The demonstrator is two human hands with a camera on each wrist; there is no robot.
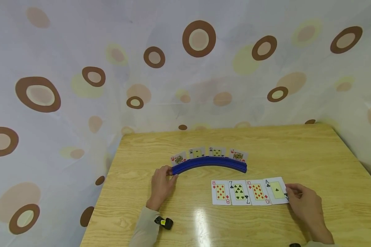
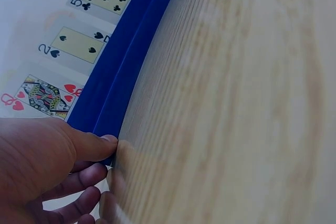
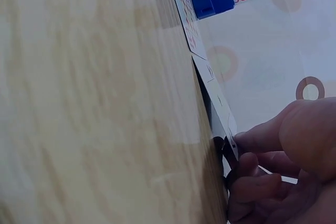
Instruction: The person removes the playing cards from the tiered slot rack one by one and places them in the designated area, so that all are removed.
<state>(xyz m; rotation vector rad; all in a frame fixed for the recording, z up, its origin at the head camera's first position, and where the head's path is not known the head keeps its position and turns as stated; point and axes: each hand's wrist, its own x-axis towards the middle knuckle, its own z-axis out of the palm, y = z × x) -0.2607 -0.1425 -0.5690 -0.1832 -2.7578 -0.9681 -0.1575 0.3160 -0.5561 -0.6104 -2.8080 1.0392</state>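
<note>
Spotted curtain fabric hangs behind the wooden table [image 1: 296,151], where four cards lie face up in an overlapping row, lower right of centre. The right hand [image 1: 306,206] pinches the ace of clubs [image 1: 276,190] at its right edge between thumb and fingertips. I'd judge it light, thin, bendy and slick, best lifted by that free edge. Its long axis runs top to bottom of the frame, its index toward the blue card holder [image 1: 209,164]. The left hand [image 1: 162,183] touches the holder's left end, fingers loosely curled.
</note>
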